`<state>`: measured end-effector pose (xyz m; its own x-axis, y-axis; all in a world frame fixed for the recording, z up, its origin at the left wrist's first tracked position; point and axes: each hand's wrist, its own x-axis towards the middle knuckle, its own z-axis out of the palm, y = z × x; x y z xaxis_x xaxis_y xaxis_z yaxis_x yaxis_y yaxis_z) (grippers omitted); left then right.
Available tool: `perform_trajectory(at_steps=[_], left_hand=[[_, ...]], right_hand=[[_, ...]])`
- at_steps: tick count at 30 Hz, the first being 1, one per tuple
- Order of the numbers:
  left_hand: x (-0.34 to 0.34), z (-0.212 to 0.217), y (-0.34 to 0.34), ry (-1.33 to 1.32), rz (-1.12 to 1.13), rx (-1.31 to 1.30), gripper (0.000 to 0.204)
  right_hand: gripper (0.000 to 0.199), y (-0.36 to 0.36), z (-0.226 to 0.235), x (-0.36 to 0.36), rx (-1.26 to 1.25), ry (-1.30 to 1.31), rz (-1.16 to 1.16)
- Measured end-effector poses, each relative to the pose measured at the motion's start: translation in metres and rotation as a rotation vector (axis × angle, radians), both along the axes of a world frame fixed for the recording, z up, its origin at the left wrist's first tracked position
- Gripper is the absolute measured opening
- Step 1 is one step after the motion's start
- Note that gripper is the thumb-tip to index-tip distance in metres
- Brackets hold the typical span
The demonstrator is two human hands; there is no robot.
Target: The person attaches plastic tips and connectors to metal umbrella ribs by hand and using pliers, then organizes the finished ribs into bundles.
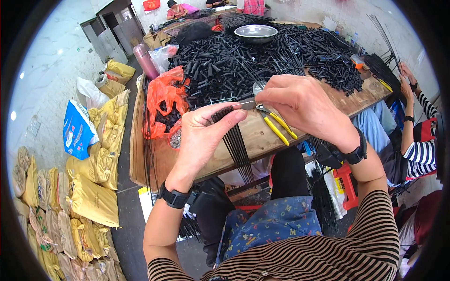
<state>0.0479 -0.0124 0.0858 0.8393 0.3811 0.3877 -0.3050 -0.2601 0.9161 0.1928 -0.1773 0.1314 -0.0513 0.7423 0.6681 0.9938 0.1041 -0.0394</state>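
Note:
My left hand [199,133] is closed around a bundle of thin black rods [238,150]. Their short upper ends poke out past the thumb, and the long ends hang down beyond the table edge. Between my two hands stretches a narrow silvery strip [247,105], one end at my left fingertips. My right hand [302,100] pinches its other end, with the fingertips partly hidden. Just below that hand, pliers [276,125] with yellow handles lie on the wooden table [225,158].
A heap of short black tubes [211,70] covers the table, with a metal bowl [256,33] on it. An orange plastic bag [164,96], a small tub [175,138] and a pink flask [146,61] stand left. Yellow sacks [96,199] line the wall. A co-worker's hands [407,77] are at right.

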Motion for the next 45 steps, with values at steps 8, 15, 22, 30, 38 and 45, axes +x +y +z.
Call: perform_trajectory(at_steps=[8, 15, 22, 30, 38, 45], left_hand=[[0.004, 0.001, 0.0, -0.001, -0.017, -0.047, 0.017], [0.005, 0.002, 0.004, 0.023, -0.1, 0.039, 0.023], [0.01, 0.0, 0.005, 0.023, -0.122, 0.105, 0.022], [0.017, -0.011, 0.008, -0.024, -0.133, 0.082, 0.019], [0.018, -0.022, 0.003, -0.036, -0.169, 0.193, 0.021], [-0.008, -0.125, -0.007, 0.281, -0.211, -0.04, 0.019]], right_hand=[[0.015, 0.001, -0.005, 0.004, 0.01, 0.021, 0.027], [0.013, 0.002, 0.003, -0.003, 0.074, -0.02, 0.036], [0.012, 0.008, 0.001, -0.004, 0.074, -0.028, 0.064], [0.014, 0.008, 0.001, -0.007, 0.119, 0.035, 0.112], [0.015, 0.017, -0.004, -0.011, 0.146, 0.233, 0.228], [0.031, 0.059, -0.08, 0.05, -0.312, 0.085, -0.039]])
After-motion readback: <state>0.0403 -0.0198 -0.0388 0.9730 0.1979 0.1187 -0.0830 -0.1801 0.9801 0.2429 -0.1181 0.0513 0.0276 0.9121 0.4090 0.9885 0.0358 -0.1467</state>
